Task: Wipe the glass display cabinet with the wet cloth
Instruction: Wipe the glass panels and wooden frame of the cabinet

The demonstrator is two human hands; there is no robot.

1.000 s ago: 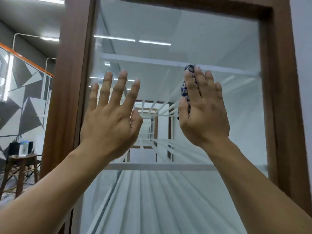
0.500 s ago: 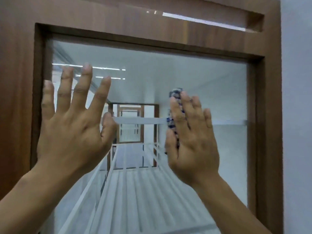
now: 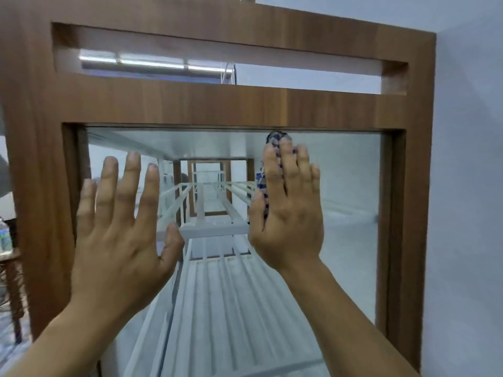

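The glass pane (image 3: 348, 186) of the display cabinet fills the middle, set in a brown wooden frame (image 3: 217, 107). My right hand (image 3: 288, 213) lies flat against the upper glass, pressing a blue-and-white checked cloth (image 3: 273, 138) onto it. The cloth pokes out above my fingertips, just under the frame's top edge, and along my thumb side. My left hand (image 3: 122, 227) is spread flat with fingers apart at the left part of the pane, holding nothing. White shelves (image 3: 217, 227) show through the glass.
A narrow slot (image 3: 217, 63) runs across the wooden frame above the pane. A pale wall (image 3: 468, 186) stands right of the cabinet. At the far left edge a wooden stool (image 3: 11, 281) is partly in view.
The view has tilted upward, bringing the frame's top into sight. My right hand has slid the cloth up the glass to the pane's top edge. My left hand stays spread.
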